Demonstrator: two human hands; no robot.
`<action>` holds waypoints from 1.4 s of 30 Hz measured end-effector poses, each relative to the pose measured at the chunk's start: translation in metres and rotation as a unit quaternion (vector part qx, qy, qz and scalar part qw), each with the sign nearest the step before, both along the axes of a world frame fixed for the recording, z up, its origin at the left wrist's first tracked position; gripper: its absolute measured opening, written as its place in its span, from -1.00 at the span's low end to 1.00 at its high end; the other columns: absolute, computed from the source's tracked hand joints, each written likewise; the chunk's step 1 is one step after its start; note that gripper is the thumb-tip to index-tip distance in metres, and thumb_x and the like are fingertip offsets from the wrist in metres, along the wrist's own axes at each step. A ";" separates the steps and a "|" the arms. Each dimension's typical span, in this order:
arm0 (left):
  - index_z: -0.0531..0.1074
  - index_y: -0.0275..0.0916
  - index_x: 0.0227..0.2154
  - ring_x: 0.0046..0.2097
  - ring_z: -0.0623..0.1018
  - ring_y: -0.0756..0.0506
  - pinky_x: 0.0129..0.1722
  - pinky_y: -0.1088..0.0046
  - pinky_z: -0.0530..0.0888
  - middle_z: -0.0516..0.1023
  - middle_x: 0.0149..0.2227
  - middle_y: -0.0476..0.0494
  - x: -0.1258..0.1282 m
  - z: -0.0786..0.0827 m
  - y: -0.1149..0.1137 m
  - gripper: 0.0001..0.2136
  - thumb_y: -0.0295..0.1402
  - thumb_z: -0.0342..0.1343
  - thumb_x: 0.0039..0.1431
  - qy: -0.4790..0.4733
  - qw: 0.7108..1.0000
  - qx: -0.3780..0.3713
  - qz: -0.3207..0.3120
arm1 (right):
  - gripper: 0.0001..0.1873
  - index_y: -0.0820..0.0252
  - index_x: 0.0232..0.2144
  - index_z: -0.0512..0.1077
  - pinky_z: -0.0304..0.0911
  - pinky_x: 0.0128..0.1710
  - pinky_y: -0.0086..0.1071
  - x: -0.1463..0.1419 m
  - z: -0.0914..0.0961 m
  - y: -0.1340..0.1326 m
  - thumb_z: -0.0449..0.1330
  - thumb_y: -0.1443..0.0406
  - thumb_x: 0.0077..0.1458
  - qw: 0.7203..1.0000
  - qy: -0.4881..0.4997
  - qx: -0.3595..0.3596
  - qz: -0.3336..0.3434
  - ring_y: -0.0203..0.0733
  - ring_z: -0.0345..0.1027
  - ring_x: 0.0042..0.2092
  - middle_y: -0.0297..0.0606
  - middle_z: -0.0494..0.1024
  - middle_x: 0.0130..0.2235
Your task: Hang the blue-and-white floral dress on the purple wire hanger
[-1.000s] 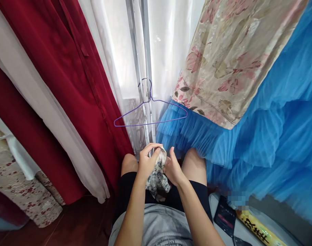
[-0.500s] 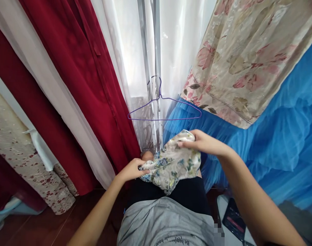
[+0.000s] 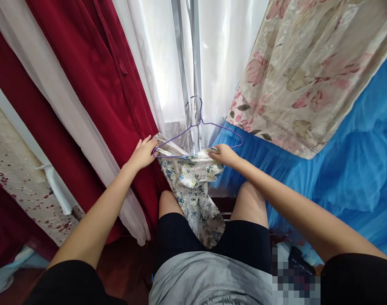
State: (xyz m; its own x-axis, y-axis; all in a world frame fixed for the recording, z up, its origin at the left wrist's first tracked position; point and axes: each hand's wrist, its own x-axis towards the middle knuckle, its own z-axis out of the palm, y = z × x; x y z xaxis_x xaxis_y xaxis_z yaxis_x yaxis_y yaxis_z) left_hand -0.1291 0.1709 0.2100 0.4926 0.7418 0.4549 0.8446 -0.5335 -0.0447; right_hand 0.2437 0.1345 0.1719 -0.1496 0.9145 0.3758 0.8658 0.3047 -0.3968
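Observation:
A floral cloth (image 3: 193, 190), pale with blue and green flowers, hangs from both my hands down between my knees. My left hand (image 3: 143, 153) grips its left corner beside the left tip of a purple wire hanger (image 3: 220, 126). My right hand (image 3: 223, 154) pinches the cloth's right edge just under the hanger's bottom bar. The hanger hangs by its hook from a metal rail post (image 3: 193, 80) in front of a white curtain. The cloth's top edge lies along the hanger's lower wire.
A dark red garment (image 3: 95, 84) hangs at the left, next to a white sheer one (image 3: 47, 106). A blue tulle skirt (image 3: 346, 161) and a beige flowered dress (image 3: 301, 72) hang at the right. The floor (image 3: 117, 271) is dark wood. A dark device lies at the lower right.
Both hands have risen from my lap to the hanger, spreading the bunched cloth out and bringing its top edge up to the hanger's bottom bar.

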 end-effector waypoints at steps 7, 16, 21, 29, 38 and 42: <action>0.54 -0.14 -0.09 0.46 0.12 -0.37 0.40 -0.29 -0.12 0.48 0.25 -0.17 0.002 0.018 -0.019 -0.70 -0.38 0.04 0.15 0.041 0.997 0.051 -0.042 | -0.71 0.23 -0.44 0.49 0.03 -0.38 -0.39 0.005 -0.005 -0.017 0.16 0.19 0.26 1.000 -0.001 0.019 -0.007 -0.18 0.35 -0.36 -0.17 0.57 -0.42; 0.40 -0.15 -0.51 0.34 0.34 -0.43 0.38 -0.24 0.00 0.66 -0.14 -0.14 -0.018 0.031 -0.055 -0.89 -0.26 0.11 0.02 0.045 0.998 0.028 0.013 | -0.66 0.31 -0.49 0.51 -0.01 -0.44 -0.37 -0.017 -0.007 -0.014 0.23 0.14 0.17 0.999 0.029 -0.003 -0.022 -0.23 0.25 -0.44 -0.19 0.49 -0.49; 0.36 -0.16 -0.51 0.34 0.32 -0.43 0.37 -0.21 0.07 0.63 -0.13 -0.13 0.008 0.062 -0.063 -0.89 -0.27 0.11 0.02 -0.011 0.997 0.076 -0.016 | -0.67 0.30 -0.48 0.53 0.00 -0.44 -0.36 -0.016 -0.005 -0.024 0.22 0.15 0.18 1.000 0.017 -0.009 0.000 -0.21 0.29 -0.42 -0.17 0.52 -0.47; 0.38 -0.21 -0.42 0.13 0.50 -0.30 0.14 0.11 0.42 0.51 0.13 -0.24 0.097 0.045 -0.028 -0.90 -0.30 0.11 0.10 -0.093 0.987 0.043 -0.126 | -0.75 0.13 -0.29 0.62 0.07 -0.38 -0.35 -0.017 -0.006 -0.047 0.20 0.15 0.22 1.000 -0.008 0.014 -0.024 -0.05 0.48 -0.26 -0.14 0.66 -0.31; 0.48 -0.19 -0.16 -0.04 0.53 -0.27 -0.10 0.28 0.45 0.44 -0.05 -0.21 0.111 0.017 -0.048 -0.72 -0.11 0.17 0.20 -0.138 0.985 0.082 -0.057 | 0.02 0.25 0.47 -0.11 0.28 -0.25 -0.27 0.063 -0.009 -0.077 0.27 0.18 0.11 0.982 0.129 0.129 -0.052 -0.03 0.49 -0.29 -0.20 0.65 -0.28; 0.47 -0.19 -0.08 0.01 0.52 -0.30 -0.04 0.25 0.46 0.43 0.00 -0.23 0.111 0.017 -0.051 -0.69 -0.13 0.16 0.21 -0.134 0.987 0.067 -0.065 | -0.08 0.30 0.33 0.26 0.33 -0.09 -0.15 0.099 0.010 -0.059 0.38 0.06 0.01 0.982 0.097 0.141 -0.075 0.13 0.52 -0.09 0.04 0.63 -0.05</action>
State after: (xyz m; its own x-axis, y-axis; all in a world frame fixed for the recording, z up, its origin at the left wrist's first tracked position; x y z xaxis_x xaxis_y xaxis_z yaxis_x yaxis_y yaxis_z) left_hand -0.0180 0.1202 0.2272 0.4284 0.6051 0.6711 0.7606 -0.6424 0.0937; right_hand 0.3431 0.0759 0.1818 0.0783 0.7768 0.6249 0.8262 0.3002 -0.4767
